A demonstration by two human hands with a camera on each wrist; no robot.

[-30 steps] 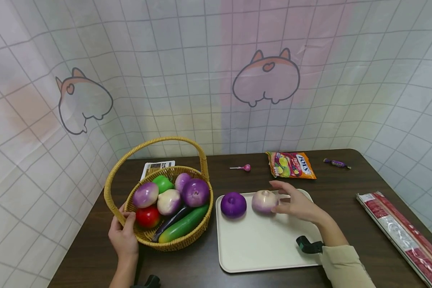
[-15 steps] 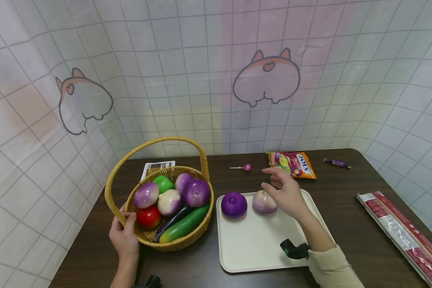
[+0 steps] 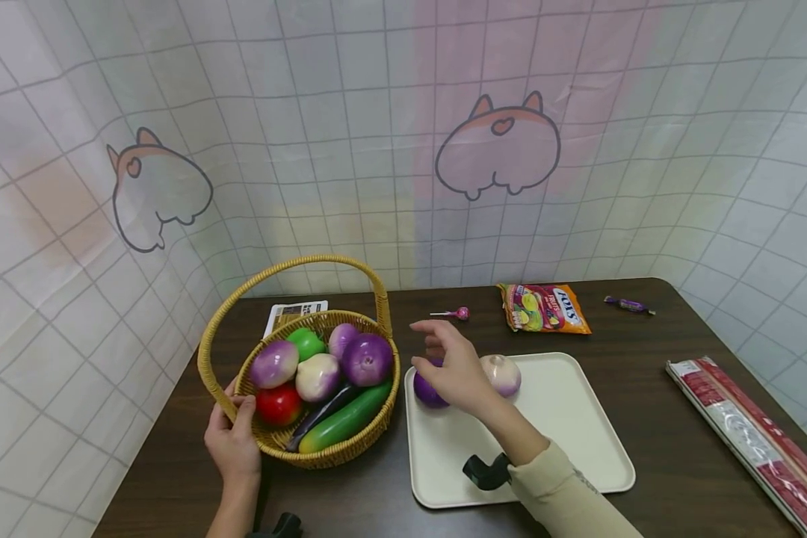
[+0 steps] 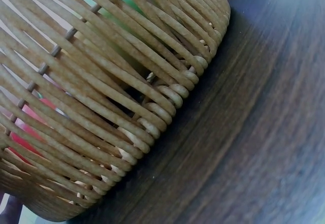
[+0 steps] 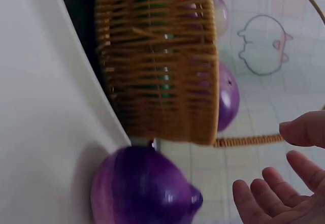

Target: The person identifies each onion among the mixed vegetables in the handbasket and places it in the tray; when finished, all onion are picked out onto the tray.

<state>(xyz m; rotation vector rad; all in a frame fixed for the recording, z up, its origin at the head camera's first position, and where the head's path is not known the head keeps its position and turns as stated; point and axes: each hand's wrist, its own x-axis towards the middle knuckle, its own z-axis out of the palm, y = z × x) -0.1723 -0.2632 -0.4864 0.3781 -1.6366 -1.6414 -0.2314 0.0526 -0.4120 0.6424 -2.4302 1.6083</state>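
Note:
My left hand (image 3: 234, 442) grips the wicker basket (image 3: 326, 457) at its left side, by the foot of the handle. Onions, among them a dark purple one (image 3: 367, 362), share the basket with a tomato (image 3: 279, 405), a green pepper (image 3: 305, 344), an eggplant (image 3: 324, 412) and a cucumber (image 3: 347, 420). My right hand (image 3: 456, 372), holding nothing, hovers with fingers apart over another purple onion (image 3: 427, 393), partly hiding it. That onion (image 5: 144, 191) shows whole-topped beside the hand (image 5: 287, 196) in the right wrist view. A pale onion (image 3: 501, 375) lies behind my right wrist.
Both loose onions sit on a cream tray (image 3: 571, 441). Along the table's back lie a card (image 3: 296, 308), a lollipop (image 3: 461, 313), a candy bag (image 3: 546, 309) and a wrapped candy (image 3: 630, 305). A long red package (image 3: 746, 441) lies at the right edge.
My right hand has left the pale onion and swung left across the tray to the purple onion. The left hand and basket stay in place.

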